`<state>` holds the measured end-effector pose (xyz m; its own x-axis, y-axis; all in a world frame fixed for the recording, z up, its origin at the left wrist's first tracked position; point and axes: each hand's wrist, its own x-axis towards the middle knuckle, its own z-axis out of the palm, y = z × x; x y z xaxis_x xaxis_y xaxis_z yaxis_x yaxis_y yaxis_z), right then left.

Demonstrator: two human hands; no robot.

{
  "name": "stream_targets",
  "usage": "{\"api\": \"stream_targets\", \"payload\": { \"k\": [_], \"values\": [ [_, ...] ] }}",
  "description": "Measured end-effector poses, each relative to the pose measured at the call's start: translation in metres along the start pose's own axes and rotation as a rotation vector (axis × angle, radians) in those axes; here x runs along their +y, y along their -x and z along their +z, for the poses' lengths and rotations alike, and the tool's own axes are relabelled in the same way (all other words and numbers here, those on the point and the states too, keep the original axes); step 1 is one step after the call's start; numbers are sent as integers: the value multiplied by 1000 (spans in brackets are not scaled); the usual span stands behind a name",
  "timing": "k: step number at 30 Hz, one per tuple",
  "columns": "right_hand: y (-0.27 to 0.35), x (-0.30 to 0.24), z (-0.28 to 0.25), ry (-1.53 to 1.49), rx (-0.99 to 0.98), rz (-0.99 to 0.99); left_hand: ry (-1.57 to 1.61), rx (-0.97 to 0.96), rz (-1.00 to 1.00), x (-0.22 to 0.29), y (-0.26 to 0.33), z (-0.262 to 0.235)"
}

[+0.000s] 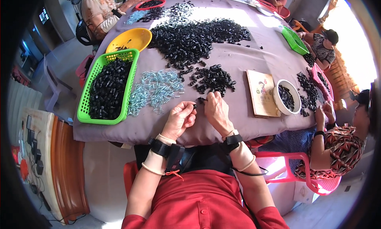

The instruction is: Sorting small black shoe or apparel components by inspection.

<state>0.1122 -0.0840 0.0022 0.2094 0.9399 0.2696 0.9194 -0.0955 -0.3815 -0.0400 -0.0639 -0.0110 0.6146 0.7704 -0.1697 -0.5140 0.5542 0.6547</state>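
Over the near edge of the table, my left hand (pixel 179 120) pinches a small black plastic piece (pixel 195 106) between thumb and fingertips. Close beside it on the right, my right hand (pixel 216 112) has its fingers drawn together, pointing down at the near side of a small heap of black plastic pieces (pixel 214 79). Whatever those fingers hold is hidden; one loose black piece (pixel 201 100) lies by the thumb. Left of the heap, many clear bluish spring-like pieces (pixel 156 90) are spread out. A green basket (pixel 80 110) full of black pieces stands farther left.
A yellow plate (pixel 143 38) sits behind the basket. One large pile of black pieces (pixel 182 40) covers the table's middle. To the right are a worn booklet (pixel 260 92) and a white bowl (pixel 276 106) with black pieces. Several other people sit around the table.
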Motion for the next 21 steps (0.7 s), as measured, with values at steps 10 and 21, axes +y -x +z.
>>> {"api": "stream_targets", "payload": {
  "k": [10,21],
  "values": [
    [13,34,-15,-640,238,111,-9,-38,4,1,-1,-2],
    [13,203,-127,-976,828,474,18,-58,-5,0,-2,-1]
  ]
}}
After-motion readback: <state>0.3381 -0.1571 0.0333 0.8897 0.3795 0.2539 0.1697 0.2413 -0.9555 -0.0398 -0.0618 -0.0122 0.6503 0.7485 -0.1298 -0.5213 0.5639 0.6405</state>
